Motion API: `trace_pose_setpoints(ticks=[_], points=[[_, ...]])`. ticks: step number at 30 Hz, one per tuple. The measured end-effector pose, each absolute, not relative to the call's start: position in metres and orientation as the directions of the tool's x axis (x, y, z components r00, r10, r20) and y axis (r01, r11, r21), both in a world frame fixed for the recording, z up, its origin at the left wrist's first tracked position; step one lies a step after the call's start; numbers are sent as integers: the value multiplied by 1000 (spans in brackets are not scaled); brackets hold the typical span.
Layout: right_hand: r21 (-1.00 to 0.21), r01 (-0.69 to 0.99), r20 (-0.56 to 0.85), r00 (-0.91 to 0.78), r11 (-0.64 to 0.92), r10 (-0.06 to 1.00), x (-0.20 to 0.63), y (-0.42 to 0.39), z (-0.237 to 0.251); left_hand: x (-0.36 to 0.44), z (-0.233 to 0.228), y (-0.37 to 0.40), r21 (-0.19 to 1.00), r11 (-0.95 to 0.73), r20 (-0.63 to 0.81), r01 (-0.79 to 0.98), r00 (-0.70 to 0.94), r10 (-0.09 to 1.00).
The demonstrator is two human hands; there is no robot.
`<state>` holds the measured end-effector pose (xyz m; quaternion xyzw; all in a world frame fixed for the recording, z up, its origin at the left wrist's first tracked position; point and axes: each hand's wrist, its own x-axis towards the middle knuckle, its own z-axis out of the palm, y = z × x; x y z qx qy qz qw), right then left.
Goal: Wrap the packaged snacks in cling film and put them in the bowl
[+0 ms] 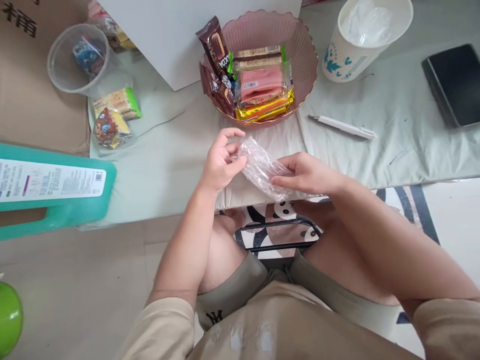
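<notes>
Clear crinkled plastic bag (262, 167) pinched at both ends, left hand (221, 162) and right hand (305, 175) each clamped on it at the counter's (393, 125) near edge, pink ribbed snack bowl (303, 55) behind.

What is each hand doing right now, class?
Left hand: closed, pinching one end of the clear plastic bag.
Right hand: closed, gripping the bag's other end.

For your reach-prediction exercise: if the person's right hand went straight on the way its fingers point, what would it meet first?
The right hand points leftward, so it would probably first meet the left hand, past the clear plastic wrapper both hold.
</notes>
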<state>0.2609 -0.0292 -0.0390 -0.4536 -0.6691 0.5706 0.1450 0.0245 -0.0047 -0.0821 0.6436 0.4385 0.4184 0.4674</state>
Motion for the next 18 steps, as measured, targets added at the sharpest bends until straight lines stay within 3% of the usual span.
trace_pose_setpoints(ticks=[3,6,8,11,15,18], points=[[-881,471,-307,-503,-41,808,256,-31,-40,28,-84,-9,790,-400,446,464,11,895],[-909,417,-240,-491,-16,837,255,-33,-41,34,-78,-20,602,-516,626,609,41,778],[-935,356,-182,-504,11,844,254,-34,-43,41,-74,-26,560,-575,594,596,195,781],[-968,245,-76,-498,56,864,253,-36,-45,47,-69,-28,642,-562,432,521,360,827],[-993,75,44,-474,90,880,251,-35,-50,47,-66,-26,850,-411,259,331,416,872],[-995,56,44,-480,80,876,251,-34,-53,46,-66,-25,939,-230,130,254,359,924]])
